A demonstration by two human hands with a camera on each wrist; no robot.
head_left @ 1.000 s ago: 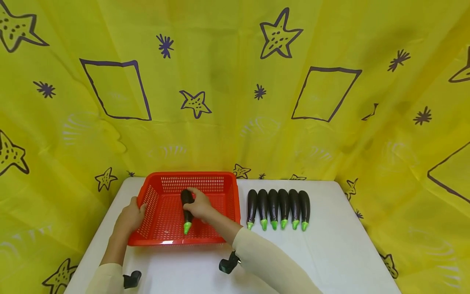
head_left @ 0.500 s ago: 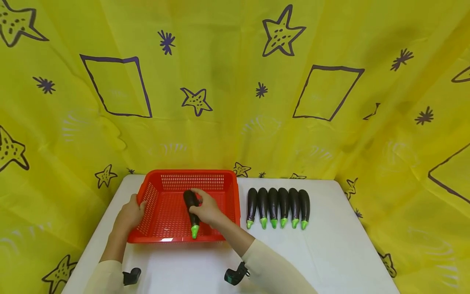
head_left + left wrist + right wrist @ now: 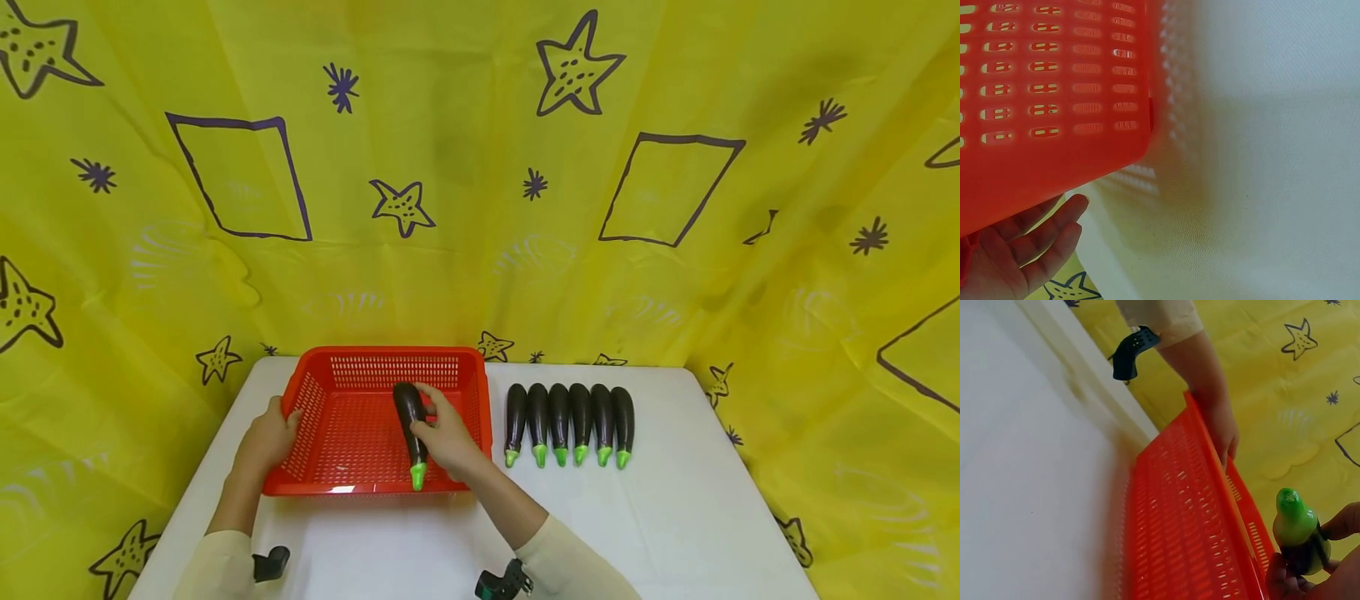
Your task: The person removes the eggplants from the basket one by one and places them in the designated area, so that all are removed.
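My right hand [image 3: 446, 433] holds a dark purple eggplant [image 3: 409, 417] over the right part of a red plastic basket [image 3: 341, 490]. Its green stem end points toward me, and thumb and fingers lie on either side of it. In the right wrist view, the green tip of the eggplant [image 3: 1297, 525] shows just outside the basket's upper edge. My left hand [image 3: 267, 435] grips the basket's left rim, thumb on the inner side. Fingers of that left hand [image 3: 1047, 240] show beyond the red wall in the left wrist view. The basket floor has no other eggplant on it.
Several eggplants [image 3: 558, 417] lie side by side on the white table [image 3: 697, 500], right of the basket, stems toward me. A yellow curtain [image 3: 465, 275] with dark starfish drawings hangs behind the table and at both sides.
My right hand has moved to the right with the eggplant, from the basket's middle toward its right side, its stem end coming nearer to me. The left hand stays on the rim.
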